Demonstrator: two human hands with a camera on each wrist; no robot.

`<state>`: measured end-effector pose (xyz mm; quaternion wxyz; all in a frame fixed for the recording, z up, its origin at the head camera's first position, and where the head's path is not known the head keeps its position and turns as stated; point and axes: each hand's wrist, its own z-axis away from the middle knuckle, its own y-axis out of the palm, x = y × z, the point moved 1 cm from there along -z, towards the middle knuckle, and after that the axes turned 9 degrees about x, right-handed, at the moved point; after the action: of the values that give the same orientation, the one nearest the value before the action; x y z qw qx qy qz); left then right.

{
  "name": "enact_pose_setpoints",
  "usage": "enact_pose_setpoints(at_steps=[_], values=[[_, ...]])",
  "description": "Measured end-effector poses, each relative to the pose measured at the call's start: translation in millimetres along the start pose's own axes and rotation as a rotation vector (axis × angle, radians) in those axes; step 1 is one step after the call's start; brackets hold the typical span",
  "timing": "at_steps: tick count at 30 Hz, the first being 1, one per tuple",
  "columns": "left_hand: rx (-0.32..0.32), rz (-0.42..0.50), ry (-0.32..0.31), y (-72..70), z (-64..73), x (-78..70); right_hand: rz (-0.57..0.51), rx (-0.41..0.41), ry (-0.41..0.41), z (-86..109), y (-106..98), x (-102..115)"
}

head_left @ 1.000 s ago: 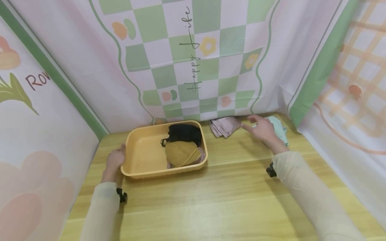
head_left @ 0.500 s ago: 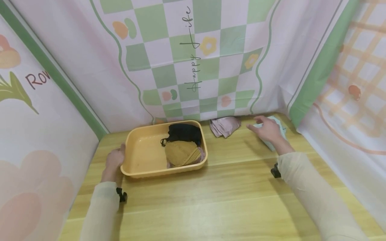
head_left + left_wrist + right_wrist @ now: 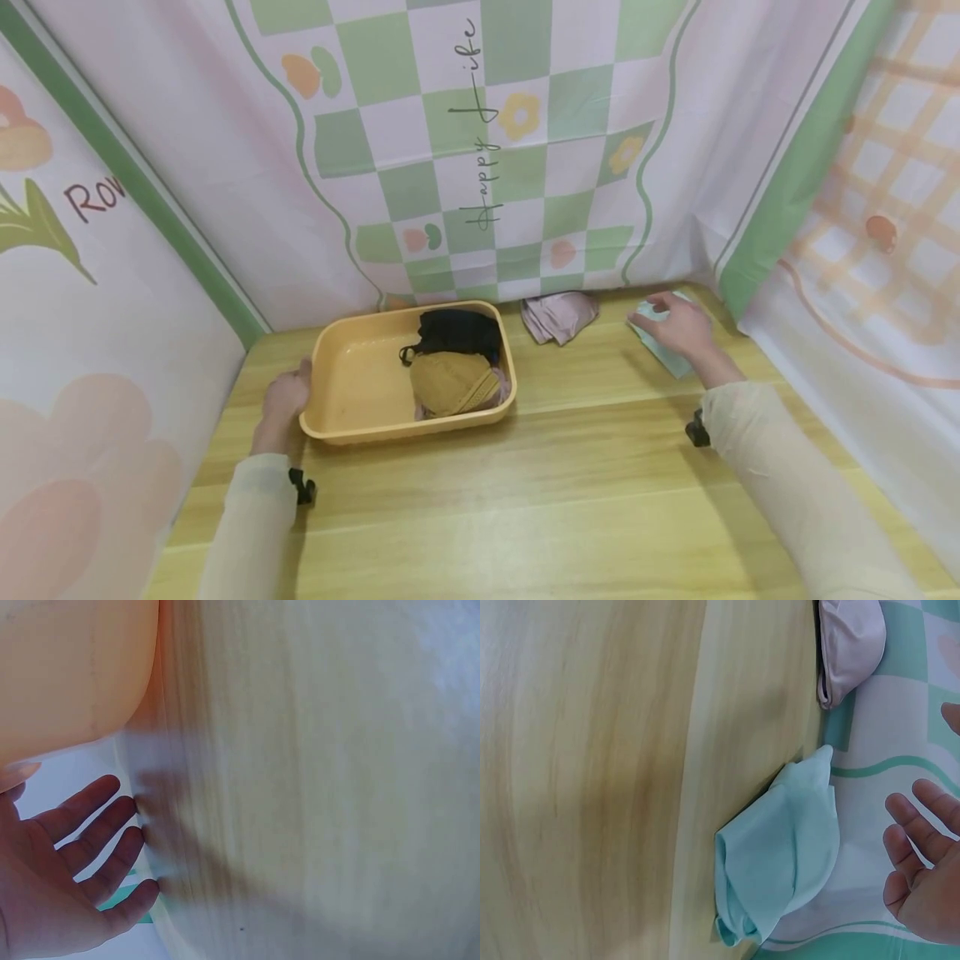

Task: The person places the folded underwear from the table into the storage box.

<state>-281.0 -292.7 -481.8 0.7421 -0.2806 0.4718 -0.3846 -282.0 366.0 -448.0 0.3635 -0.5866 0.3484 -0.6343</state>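
My left hand (image 3: 287, 396) is at the left end of a yellow plastic bin (image 3: 360, 383). In the left wrist view its fingers reach out loosely, with the thumb against the bin's edge. Over at the right, my right hand (image 3: 682, 327) hovers above a folded mint-green garment (image 3: 780, 847), its fingers slightly bent. The right wrist view shows a gap between those fingers and the fabric. A folded pale pink garment (image 3: 561, 315) with a moulded, cup-like shape lies between the bin and the mint one, by the curtain.
Inside the bin's right half lie a black garment (image 3: 459, 332) with a thin strap and a mustard garment (image 3: 450, 383), with some pink fabric under it. A printed curtain (image 3: 517, 167) rises along the back edge of the wooden table (image 3: 510, 500).
My right hand has moved right and slightly nearer from beside the pink garment. Beneath it the mint garment has turned, its end shifting left. The left hand and bin stay put.
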Motion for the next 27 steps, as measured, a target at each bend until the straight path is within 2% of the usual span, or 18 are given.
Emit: enact_pose_setpoints(at_steps=[7,17,27], values=[[-0.004,-0.003,-0.001,-0.7,-1.0,1.3,0.011,-0.01,0.011,-0.4,-1,-8],[-0.009,0.007,0.003,0.7,-2.2,2.2,0.002,0.017,0.049,-2.6,-4,-24],[-0.016,0.011,-0.008,1.4,-3.8,3.1,0.072,-0.006,0.046,-6.7,-3,-43]])
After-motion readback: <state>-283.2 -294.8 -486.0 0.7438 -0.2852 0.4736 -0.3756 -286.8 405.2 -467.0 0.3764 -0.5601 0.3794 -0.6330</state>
